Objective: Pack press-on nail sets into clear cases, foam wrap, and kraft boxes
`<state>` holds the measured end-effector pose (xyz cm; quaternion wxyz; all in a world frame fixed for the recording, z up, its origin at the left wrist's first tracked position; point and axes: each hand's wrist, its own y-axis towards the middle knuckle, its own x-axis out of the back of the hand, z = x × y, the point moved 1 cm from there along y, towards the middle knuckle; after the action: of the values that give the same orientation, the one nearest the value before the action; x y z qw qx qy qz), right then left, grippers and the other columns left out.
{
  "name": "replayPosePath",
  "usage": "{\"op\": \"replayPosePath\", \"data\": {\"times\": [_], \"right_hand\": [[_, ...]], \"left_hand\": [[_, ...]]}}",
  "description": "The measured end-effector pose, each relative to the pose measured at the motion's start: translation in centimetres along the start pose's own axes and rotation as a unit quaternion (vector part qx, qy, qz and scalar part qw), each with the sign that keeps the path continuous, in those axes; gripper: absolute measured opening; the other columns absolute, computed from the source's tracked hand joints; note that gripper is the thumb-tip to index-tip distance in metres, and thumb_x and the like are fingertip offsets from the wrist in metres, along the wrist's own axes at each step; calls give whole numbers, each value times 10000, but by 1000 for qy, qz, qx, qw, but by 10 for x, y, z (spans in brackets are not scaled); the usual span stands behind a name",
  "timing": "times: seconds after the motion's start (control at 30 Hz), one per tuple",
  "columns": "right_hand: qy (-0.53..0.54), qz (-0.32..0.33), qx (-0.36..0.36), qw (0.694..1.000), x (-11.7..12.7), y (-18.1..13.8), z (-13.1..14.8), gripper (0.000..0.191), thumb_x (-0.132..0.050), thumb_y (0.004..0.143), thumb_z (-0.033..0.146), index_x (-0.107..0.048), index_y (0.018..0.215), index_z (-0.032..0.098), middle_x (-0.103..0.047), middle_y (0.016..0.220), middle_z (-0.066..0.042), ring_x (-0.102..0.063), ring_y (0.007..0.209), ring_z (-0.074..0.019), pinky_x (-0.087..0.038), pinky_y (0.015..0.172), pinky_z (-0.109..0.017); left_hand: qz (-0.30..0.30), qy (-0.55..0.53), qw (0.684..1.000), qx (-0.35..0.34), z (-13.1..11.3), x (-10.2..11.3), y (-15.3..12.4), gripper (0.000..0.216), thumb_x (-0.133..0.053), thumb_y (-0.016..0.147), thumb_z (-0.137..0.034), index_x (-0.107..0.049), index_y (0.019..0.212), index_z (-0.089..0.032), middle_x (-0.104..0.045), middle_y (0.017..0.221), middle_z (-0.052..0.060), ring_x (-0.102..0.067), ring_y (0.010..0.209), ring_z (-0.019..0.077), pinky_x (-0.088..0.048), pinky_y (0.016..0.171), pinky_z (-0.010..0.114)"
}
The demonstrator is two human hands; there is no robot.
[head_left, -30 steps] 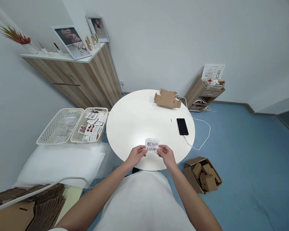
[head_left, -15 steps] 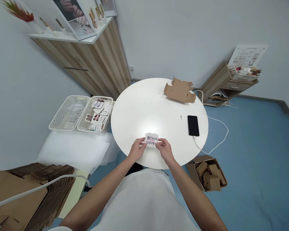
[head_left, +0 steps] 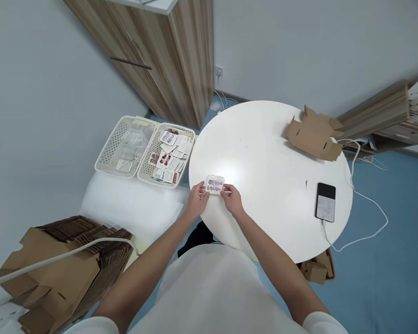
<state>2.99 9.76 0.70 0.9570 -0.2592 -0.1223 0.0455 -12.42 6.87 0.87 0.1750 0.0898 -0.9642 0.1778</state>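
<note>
While my head swings left, the small clear plastic case of painted nail tips point(head_left: 215, 184) stays pinched between my left hand point(head_left: 196, 198) and right hand point(head_left: 232, 200), fingertips closed on its short ends. It now sits at the left rim of the round white table point(head_left: 264, 153), just left of centre frame and nearer the baskets than a second ago. Counting: one case, two white perforated plastic baskets point(head_left: 125, 144) at left, one brown cardboard mailer box point(head_left: 315, 134), one black phone point(head_left: 325, 208), one white cable point(head_left: 365, 218).
</note>
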Motion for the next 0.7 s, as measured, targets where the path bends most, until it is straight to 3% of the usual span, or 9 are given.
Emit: {"op": "replayPosePath", "data": {"times": [0.17,0.33,0.53,0.7], "right_hand": [[-33,9,14,999,-35,36,13,372,-495,707,296,-547,1061,196,-572,883,-32,-537,693,-128,-455,681,-283],[-67,6,40,997,-55,61,22,377,-459,722,239,-550,1086,202,-577,863,-26,-529,683,-127,-447,705,-288],[-113,12,56,992,-63,66,27,342,-419,733,208,-577,1035,231,-569,820,-17,-513,656,-133,-435,659,-279],[-139,-18,50,989,-66,62,26,396,-425,736,208,-527,1117,226,-537,896,-39,-511,730,-150,-436,726,-304]], "left_hand": [[23,13,999,24,7,23,41,478,-492,770,-284,-435,1226,-153,-422,1122,107,-487,953,166,-453,844,315],[42,21,997,58,8,31,70,507,-487,777,-271,-396,1261,-152,-378,1190,122,-483,989,179,-425,883,329],[51,25,996,65,10,31,80,534,-488,771,-257,-370,1283,-161,-377,1178,113,-464,1031,195,-425,880,327],[65,12,996,51,14,30,78,578,-491,766,-250,-326,1316,-182,-343,1197,103,-448,1063,189,-381,935,334]]}}
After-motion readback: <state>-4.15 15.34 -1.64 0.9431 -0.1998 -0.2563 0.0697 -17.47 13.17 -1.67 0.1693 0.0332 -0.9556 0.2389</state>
